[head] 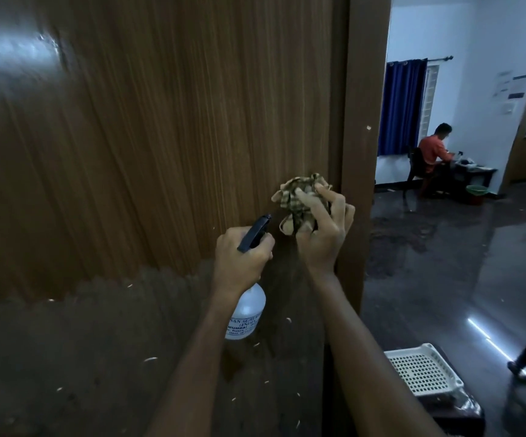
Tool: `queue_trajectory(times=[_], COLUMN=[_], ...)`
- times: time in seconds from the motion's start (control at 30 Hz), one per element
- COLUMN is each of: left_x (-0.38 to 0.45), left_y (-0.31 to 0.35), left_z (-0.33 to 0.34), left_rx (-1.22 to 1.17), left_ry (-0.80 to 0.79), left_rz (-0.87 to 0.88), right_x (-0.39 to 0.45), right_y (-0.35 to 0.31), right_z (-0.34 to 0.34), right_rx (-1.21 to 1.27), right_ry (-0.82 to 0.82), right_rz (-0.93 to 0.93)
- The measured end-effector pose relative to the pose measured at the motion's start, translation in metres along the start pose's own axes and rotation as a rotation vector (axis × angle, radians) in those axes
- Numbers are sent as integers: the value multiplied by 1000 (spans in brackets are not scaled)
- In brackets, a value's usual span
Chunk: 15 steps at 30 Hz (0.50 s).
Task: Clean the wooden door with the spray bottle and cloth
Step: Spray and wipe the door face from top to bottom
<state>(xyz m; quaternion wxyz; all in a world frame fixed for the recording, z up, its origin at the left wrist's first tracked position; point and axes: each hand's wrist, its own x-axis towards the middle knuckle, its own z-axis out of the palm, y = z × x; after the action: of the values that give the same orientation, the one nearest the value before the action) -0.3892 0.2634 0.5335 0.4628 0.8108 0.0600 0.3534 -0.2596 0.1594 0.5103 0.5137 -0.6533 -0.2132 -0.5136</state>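
The wooden door (161, 137) fills the left and middle of the view, its upper part striped brown, its lower part darker and scuffed. My left hand (241, 258) grips the black trigger head of a clear spray bottle (247, 312) with a printed label, nozzle pointing up and right toward the cloth. My right hand (323, 231) holds a crumpled checked cloth (298, 200) bunched in its fingers, close to the door's right edge, beside the dark frame strip (358, 152).
Right of the door an opening shows a glossy dark floor (444, 263). A white perforated tray (422, 369) sits on a low surface at bottom right. Far back, a person in orange (433, 152) sits at a desk near a blue curtain (402, 108) and a green bin (477, 193).
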Motion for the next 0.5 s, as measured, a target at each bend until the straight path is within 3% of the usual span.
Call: queue_trajectory(times=[0.23, 0.4, 0.5], left_x=[-19, -28, -31], left_y=[-23, -27, -30], left_z=[-2, -2, -4], left_rx=[21, 28, 38], left_ry=[8, 44, 45], left_rz=[-71, -78, -65], right_x=[-112, -44, -57], right_y=[30, 3, -1], right_z=[-30, -13, -7], right_rx=[-53, -1, 63], right_ry=[-272, -114, -40], right_rz=[6, 34, 84])
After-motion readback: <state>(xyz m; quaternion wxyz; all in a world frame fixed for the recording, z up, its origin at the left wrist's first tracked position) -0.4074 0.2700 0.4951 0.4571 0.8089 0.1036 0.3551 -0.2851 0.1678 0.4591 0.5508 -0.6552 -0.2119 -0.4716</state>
